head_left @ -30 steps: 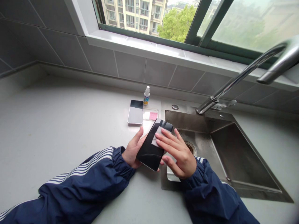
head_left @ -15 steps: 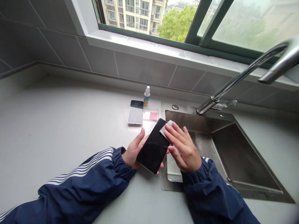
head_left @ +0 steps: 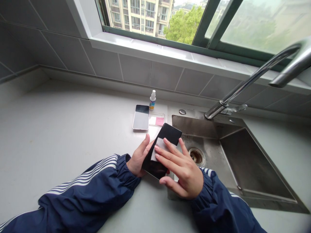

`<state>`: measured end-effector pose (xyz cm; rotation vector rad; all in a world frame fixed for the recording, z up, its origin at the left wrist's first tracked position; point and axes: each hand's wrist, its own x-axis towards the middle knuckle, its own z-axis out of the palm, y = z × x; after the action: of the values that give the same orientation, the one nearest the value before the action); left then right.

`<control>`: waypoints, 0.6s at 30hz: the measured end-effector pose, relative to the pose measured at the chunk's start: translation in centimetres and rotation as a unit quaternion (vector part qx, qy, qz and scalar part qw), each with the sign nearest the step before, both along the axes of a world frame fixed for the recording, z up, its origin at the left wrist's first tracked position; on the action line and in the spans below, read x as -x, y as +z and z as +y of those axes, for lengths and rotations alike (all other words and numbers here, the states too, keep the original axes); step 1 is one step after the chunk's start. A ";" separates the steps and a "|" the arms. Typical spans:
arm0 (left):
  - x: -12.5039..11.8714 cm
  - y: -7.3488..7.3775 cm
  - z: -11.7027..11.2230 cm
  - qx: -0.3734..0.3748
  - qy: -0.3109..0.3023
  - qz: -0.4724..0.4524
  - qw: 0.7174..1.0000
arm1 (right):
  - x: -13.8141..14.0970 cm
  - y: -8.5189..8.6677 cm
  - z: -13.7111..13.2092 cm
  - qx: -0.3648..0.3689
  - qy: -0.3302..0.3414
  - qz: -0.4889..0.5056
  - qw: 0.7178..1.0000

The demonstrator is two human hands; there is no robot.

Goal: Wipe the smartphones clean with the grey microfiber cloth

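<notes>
A black smartphone (head_left: pixel 171 133) lies tilted in my left hand (head_left: pixel 139 159), screen up. The left thumb rests along its near-left edge, and the other fingers are mostly hidden beneath it. My right hand (head_left: pixel 183 168) holds a small light-grey cleaning cloth (head_left: pixel 156 152) with zigzag edges against the screen. Its fingers lie stretched over the cloth, pressing it to the middle of the glass, while the thumb sits near the phone's lower edge. Behind the phone, a second phone (head_left: pixel 141 119) with a pale lower screen lies on the counter.
Near the second phone stand a small white spray bottle (head_left: pixel 152 100) and a clear case (head_left: pixel 153 115) with a pink note (head_left: pixel 159 121). To the right is a steel sink (head_left: pixel 257 161) with a tall faucet (head_left: pixel 257 76) arching over it. A window ledge (head_left: pixel 155 48) runs behind.
My right hand has slid the cloth from the phone's upper right corner down and left to the middle of the screen. The phone and left hand have stayed nearly still.
</notes>
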<state>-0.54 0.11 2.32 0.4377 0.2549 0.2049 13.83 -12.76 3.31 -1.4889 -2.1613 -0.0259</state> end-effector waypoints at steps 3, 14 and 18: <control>0.0 0.1 0.1 0.005 -0.014 0.005 1.000 | 0.5 0.0 -0.1 -0.011 0.032 0.025 0.999; 0.4 -1.5 -0.2 -0.072 -0.099 -0.060 0.991 | -1.1 -0.7 0.3 -0.027 -0.243 -0.004 0.970; 0.5 -1.6 -0.3 -0.097 -0.105 -0.045 0.989 | -0.8 -0.5 0.3 -0.022 -0.229 -0.012 0.973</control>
<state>-1.08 -0.21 0.68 0.6423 0.1000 0.0421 14.63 -12.48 2.79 -1.9350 -1.7747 -0.2514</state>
